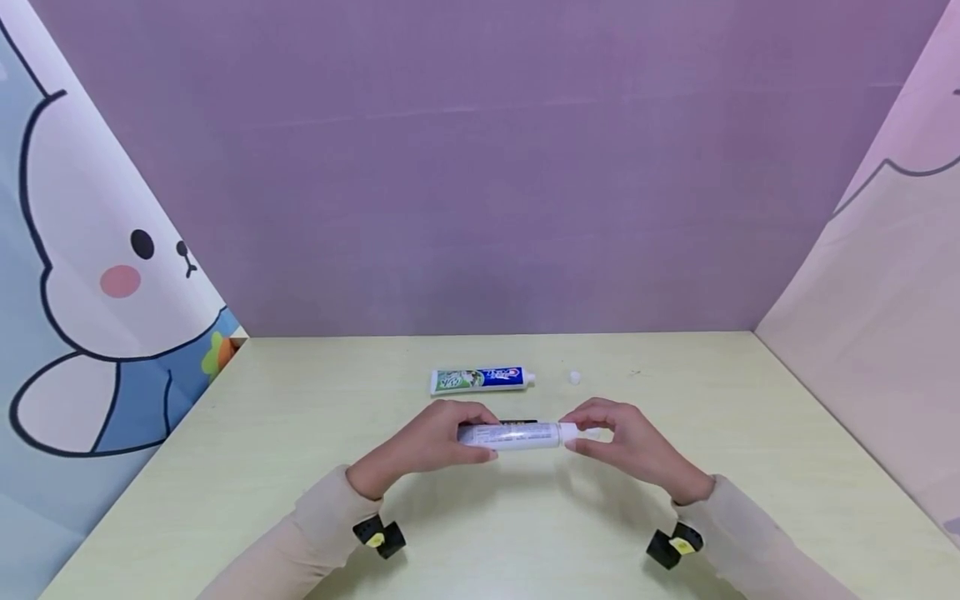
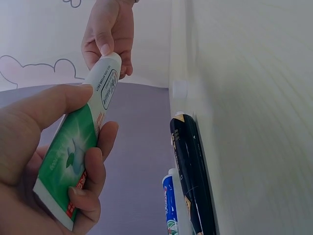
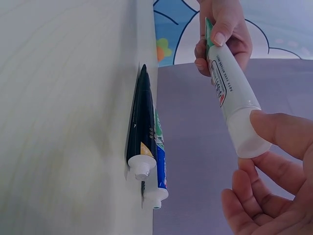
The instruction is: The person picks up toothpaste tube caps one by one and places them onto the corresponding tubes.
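My left hand [image 1: 442,435] grips a white and green toothpaste tube [image 2: 73,147] by its flat body, holding it above the table. At the tube's other end, my right hand [image 1: 626,437] pinches the white cap [image 3: 247,134] between thumb and fingers. The cap sits on the tube's end; whether it is loose cannot be seen. Below lies a black toothpaste tube [image 3: 142,117] with a bare white nozzle, mostly hidden in the head view. Farther back lies a blue and green toothpaste tube [image 1: 480,380], also with its nozzle uncovered.
A small white cap [image 1: 574,377] lies on the pale table [image 1: 337,375], to the right of the blue and green tube. A purple panel [image 1: 495,208] stands along the table's back edge. Printed panels rise at the left and right sides.
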{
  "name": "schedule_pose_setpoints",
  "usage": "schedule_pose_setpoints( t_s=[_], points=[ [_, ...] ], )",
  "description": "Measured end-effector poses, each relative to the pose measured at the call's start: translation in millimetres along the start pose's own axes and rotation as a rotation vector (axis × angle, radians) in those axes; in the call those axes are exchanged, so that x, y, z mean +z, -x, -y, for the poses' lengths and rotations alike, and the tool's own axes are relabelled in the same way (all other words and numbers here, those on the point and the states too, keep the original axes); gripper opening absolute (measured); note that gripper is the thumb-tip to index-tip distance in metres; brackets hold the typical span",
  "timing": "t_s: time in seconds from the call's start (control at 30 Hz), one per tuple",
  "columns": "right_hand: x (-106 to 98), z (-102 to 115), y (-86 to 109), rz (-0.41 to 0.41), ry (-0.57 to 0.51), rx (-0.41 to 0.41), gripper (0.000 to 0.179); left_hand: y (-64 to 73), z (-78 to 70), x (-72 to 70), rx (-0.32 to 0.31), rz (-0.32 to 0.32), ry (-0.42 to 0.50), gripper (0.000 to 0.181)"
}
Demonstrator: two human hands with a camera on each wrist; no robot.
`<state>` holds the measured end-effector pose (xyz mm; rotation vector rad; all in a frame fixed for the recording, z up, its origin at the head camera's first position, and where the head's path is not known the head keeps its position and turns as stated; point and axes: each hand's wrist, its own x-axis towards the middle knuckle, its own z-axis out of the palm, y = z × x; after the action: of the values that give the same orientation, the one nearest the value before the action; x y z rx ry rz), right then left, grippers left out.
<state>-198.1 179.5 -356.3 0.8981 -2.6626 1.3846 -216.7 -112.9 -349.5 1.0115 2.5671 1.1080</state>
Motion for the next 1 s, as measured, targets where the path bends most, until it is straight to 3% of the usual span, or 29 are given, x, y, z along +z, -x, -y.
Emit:
schedule_pose_setpoints(
  t_s=[0.47,1.0],
  points=[
    [1.3,3.2,-1.7,0.085,-0.086,0.032,0.019,6.3,-2.4,-3.3,0.003,0.004,0.020,0.027],
    [-3.7,6.7,-3.4,0.131,-0.090,0.089,0.020,7.2,-5.7,-2.3,0.000,-0.022,0.042,0.028]
  ],
)
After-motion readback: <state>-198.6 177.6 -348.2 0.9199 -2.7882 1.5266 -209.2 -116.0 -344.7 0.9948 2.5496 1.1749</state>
